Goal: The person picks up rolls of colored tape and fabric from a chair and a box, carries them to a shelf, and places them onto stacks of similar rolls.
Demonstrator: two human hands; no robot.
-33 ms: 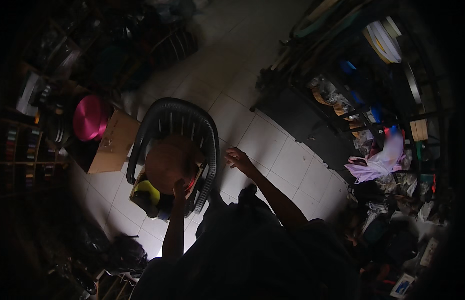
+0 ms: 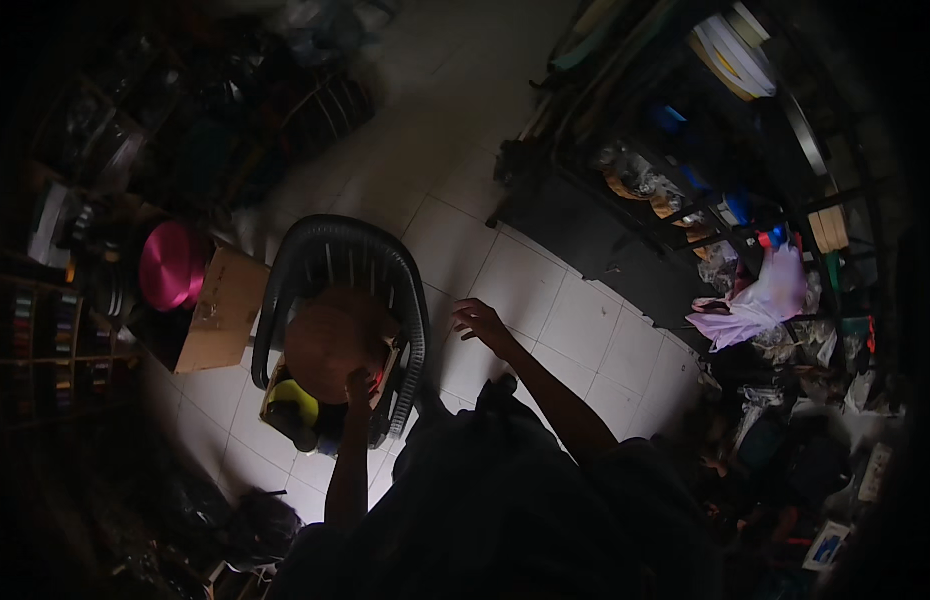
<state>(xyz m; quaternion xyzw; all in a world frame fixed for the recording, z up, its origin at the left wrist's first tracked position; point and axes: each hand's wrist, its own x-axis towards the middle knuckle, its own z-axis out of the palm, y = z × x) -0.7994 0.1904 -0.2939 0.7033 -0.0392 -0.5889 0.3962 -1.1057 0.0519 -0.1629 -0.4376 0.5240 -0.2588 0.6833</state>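
Observation:
A wide, flat brown roll (image 2: 330, 340), round like coiled webbing, lies on a black plastic chair (image 2: 417, 300) to the left. At its near right rim, my left hand (image 2: 359, 387) is closed, its fingers seeming to grip the edge; the dim light hides most of their detail. Below the roll, a carton (image 2: 273, 385) shows its edge, with a yellow-green roll (image 2: 293, 402) and dark items in it. Right of the chair, my right hand (image 2: 482, 327) hangs over the tiled floor, fingers apart, holding nothing.
A cardboard box (image 2: 223, 305) with a magenta roll (image 2: 173, 266) stands left of the chair. Shelves at the right hold white rolls (image 2: 733, 55) and a lilac plastic bag (image 2: 760, 300). A dark panel (image 2: 595, 240) edges the floor. Thread racks (image 2: 60, 335) line the far left.
The whole view has shifted a little, so the chair and roll sit slightly lower and farther left in the picture. Both hands keep nearly the same pose.

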